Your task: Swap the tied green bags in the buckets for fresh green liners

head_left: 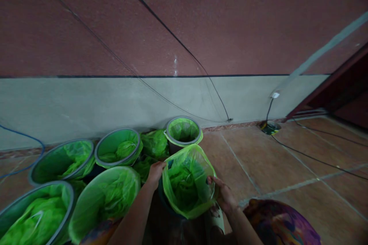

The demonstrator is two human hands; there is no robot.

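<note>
A translucent green bin liner (203, 157) stands spread open in front of me, its rim raised above the dark bin (165, 199) it lines. More crumpled green material (185, 182) lies inside it. My left hand (156, 171) pinches the liner's rim on the left side. On the right side my right hand (225, 196) grips the same rim, thumb over the edge. Just behind the liner is a smaller bin with a grey rim (174, 140), also lined in green. To the left of my left hand stands a bin (75, 214) covered by a pale green liner.
Several grey-rimmed bins, among them one at the back (99, 160), stand at the left with green liners. Loose green plastic (156, 143) lies between bins. Cables hang on the wall (100, 99) and cross the tiled floor (287, 176); a small can (270, 127) sits by the wall.
</note>
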